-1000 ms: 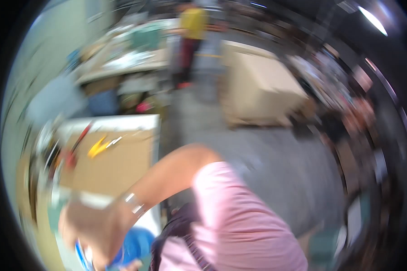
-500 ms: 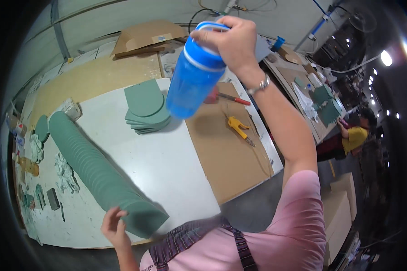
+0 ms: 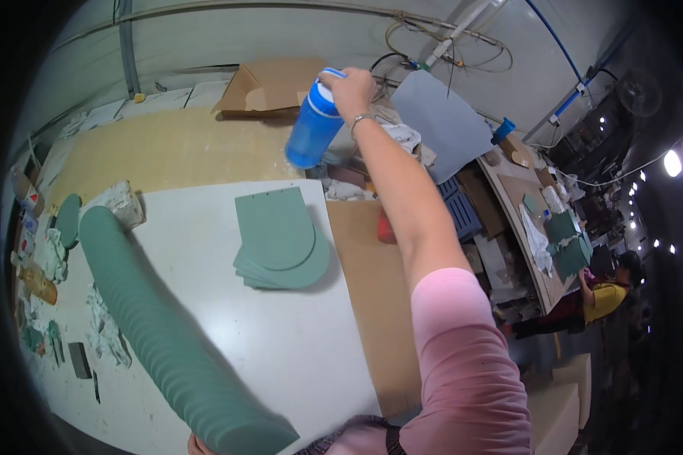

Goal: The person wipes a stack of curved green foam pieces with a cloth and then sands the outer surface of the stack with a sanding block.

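Note:
A translucent blue water bottle (image 3: 313, 129) with a carry loop on its lid is gripped at the top by my right hand (image 3: 349, 92), arm stretched far forward. The bottle leans slightly at the front edge of a yellowish board (image 3: 182, 148); whether its base touches down I cannot tell. Along the left side of the white table lies a long row of overlapping green round-ended plates (image 3: 159, 326). My left hand (image 3: 197, 446) is at the near end of that row, its fingers mostly hidden by the plates and the picture's edge. Mid-table sits a small stack of similar green plates (image 3: 277, 231).
An open cardboard box (image 3: 269, 87) stands at the back. Brown cardboard (image 3: 368, 303) covers the table's right part. Crumpled rags (image 3: 106, 326), a grey block (image 3: 79, 360) and an amber bottle (image 3: 38, 282) lie at left. A person in yellow (image 3: 605, 299) works at another table.
My right hand has carried the blue bottle forward and lower, toward the back of the table. My left hand has dropped to the near end of the green row. The view has shifted.

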`<state>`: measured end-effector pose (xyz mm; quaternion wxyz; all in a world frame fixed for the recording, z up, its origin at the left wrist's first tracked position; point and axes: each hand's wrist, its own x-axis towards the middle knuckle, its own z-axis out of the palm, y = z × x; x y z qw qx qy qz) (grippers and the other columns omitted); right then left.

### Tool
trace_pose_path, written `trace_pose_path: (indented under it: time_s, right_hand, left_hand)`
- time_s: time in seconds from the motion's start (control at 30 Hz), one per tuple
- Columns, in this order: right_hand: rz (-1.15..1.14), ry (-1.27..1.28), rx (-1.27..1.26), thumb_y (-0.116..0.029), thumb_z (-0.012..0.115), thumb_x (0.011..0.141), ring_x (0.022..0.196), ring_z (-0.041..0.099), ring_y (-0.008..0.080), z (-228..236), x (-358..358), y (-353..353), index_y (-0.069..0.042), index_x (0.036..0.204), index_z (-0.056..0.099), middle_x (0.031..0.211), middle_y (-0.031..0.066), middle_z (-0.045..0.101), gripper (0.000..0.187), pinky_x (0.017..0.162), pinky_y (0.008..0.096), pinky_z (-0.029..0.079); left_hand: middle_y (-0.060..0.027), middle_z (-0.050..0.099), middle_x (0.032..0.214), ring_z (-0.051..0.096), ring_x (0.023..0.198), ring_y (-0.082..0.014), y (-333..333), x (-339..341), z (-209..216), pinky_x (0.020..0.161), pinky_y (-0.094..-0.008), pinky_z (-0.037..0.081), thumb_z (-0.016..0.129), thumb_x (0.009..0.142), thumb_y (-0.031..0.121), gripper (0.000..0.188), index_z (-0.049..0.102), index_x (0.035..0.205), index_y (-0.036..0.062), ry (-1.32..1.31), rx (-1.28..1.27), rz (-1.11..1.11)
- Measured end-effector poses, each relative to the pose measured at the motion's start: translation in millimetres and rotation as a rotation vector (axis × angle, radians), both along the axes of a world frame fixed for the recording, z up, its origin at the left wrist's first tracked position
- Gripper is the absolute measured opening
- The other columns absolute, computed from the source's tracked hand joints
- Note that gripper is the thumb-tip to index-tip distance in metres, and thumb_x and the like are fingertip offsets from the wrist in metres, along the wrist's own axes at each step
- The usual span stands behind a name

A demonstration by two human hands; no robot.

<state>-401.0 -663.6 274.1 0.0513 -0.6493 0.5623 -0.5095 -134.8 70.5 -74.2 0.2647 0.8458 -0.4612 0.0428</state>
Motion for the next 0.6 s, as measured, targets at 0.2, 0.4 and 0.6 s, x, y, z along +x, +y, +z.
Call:
trace_pose_path:
  time_s: [0.2, 0.4, 0.6]
  right_hand:
    - [0.089, -0.017, 0.128, -0.030, 0.084, 0.072, 0.071, 0.072, 0.0281, -43, 34, -59, -0.001, 0.081, 0.079, 0.079, 0.0189, 0.075, 0.031, 0.071, 0.0384, 0.055]
    - [0.284, -0.015, 0.106, -0.021, 0.084, 0.074, 0.073, 0.072, 0.0294, -74, 49, -97, 0.001, 0.082, 0.078, 0.079, 0.0210, 0.073, 0.024, 0.070, 0.0402, 0.054]
    - [0.341, -0.286, 0.053, -0.023, 0.071, 0.088, 0.077, 0.065, 0.0158, -46, 10, -117, 0.003, 0.095, 0.077, 0.083, 0.0086, 0.074, 0.028, 0.072, 0.0337, 0.051]
  left_hand:
    - [-0.0211, 0.059, 0.127, 0.052, 0.116, -0.0387, -7, -31, 56, 0.104, -0.0470, 0.039, 0.079, 0.074, 0.036, 0.068, 0.062, 0.127, -0.0016, 0.480, 0.019, 0.233]
    - [-0.0209, 0.059, 0.124, 0.054, 0.113, -0.0353, -11, -29, 42, 0.103, -0.0454, 0.040, 0.081, 0.074, 0.033, 0.065, 0.061, 0.125, -0.0037, 0.534, 0.065, 0.420]
    - [-0.0197, 0.054, 0.127, 0.054, 0.113, -0.0311, -36, -39, 61, 0.103, -0.0429, 0.041, 0.083, 0.074, 0.024, 0.068, 0.054, 0.128, -0.0054, 0.793, -0.126, 0.541]
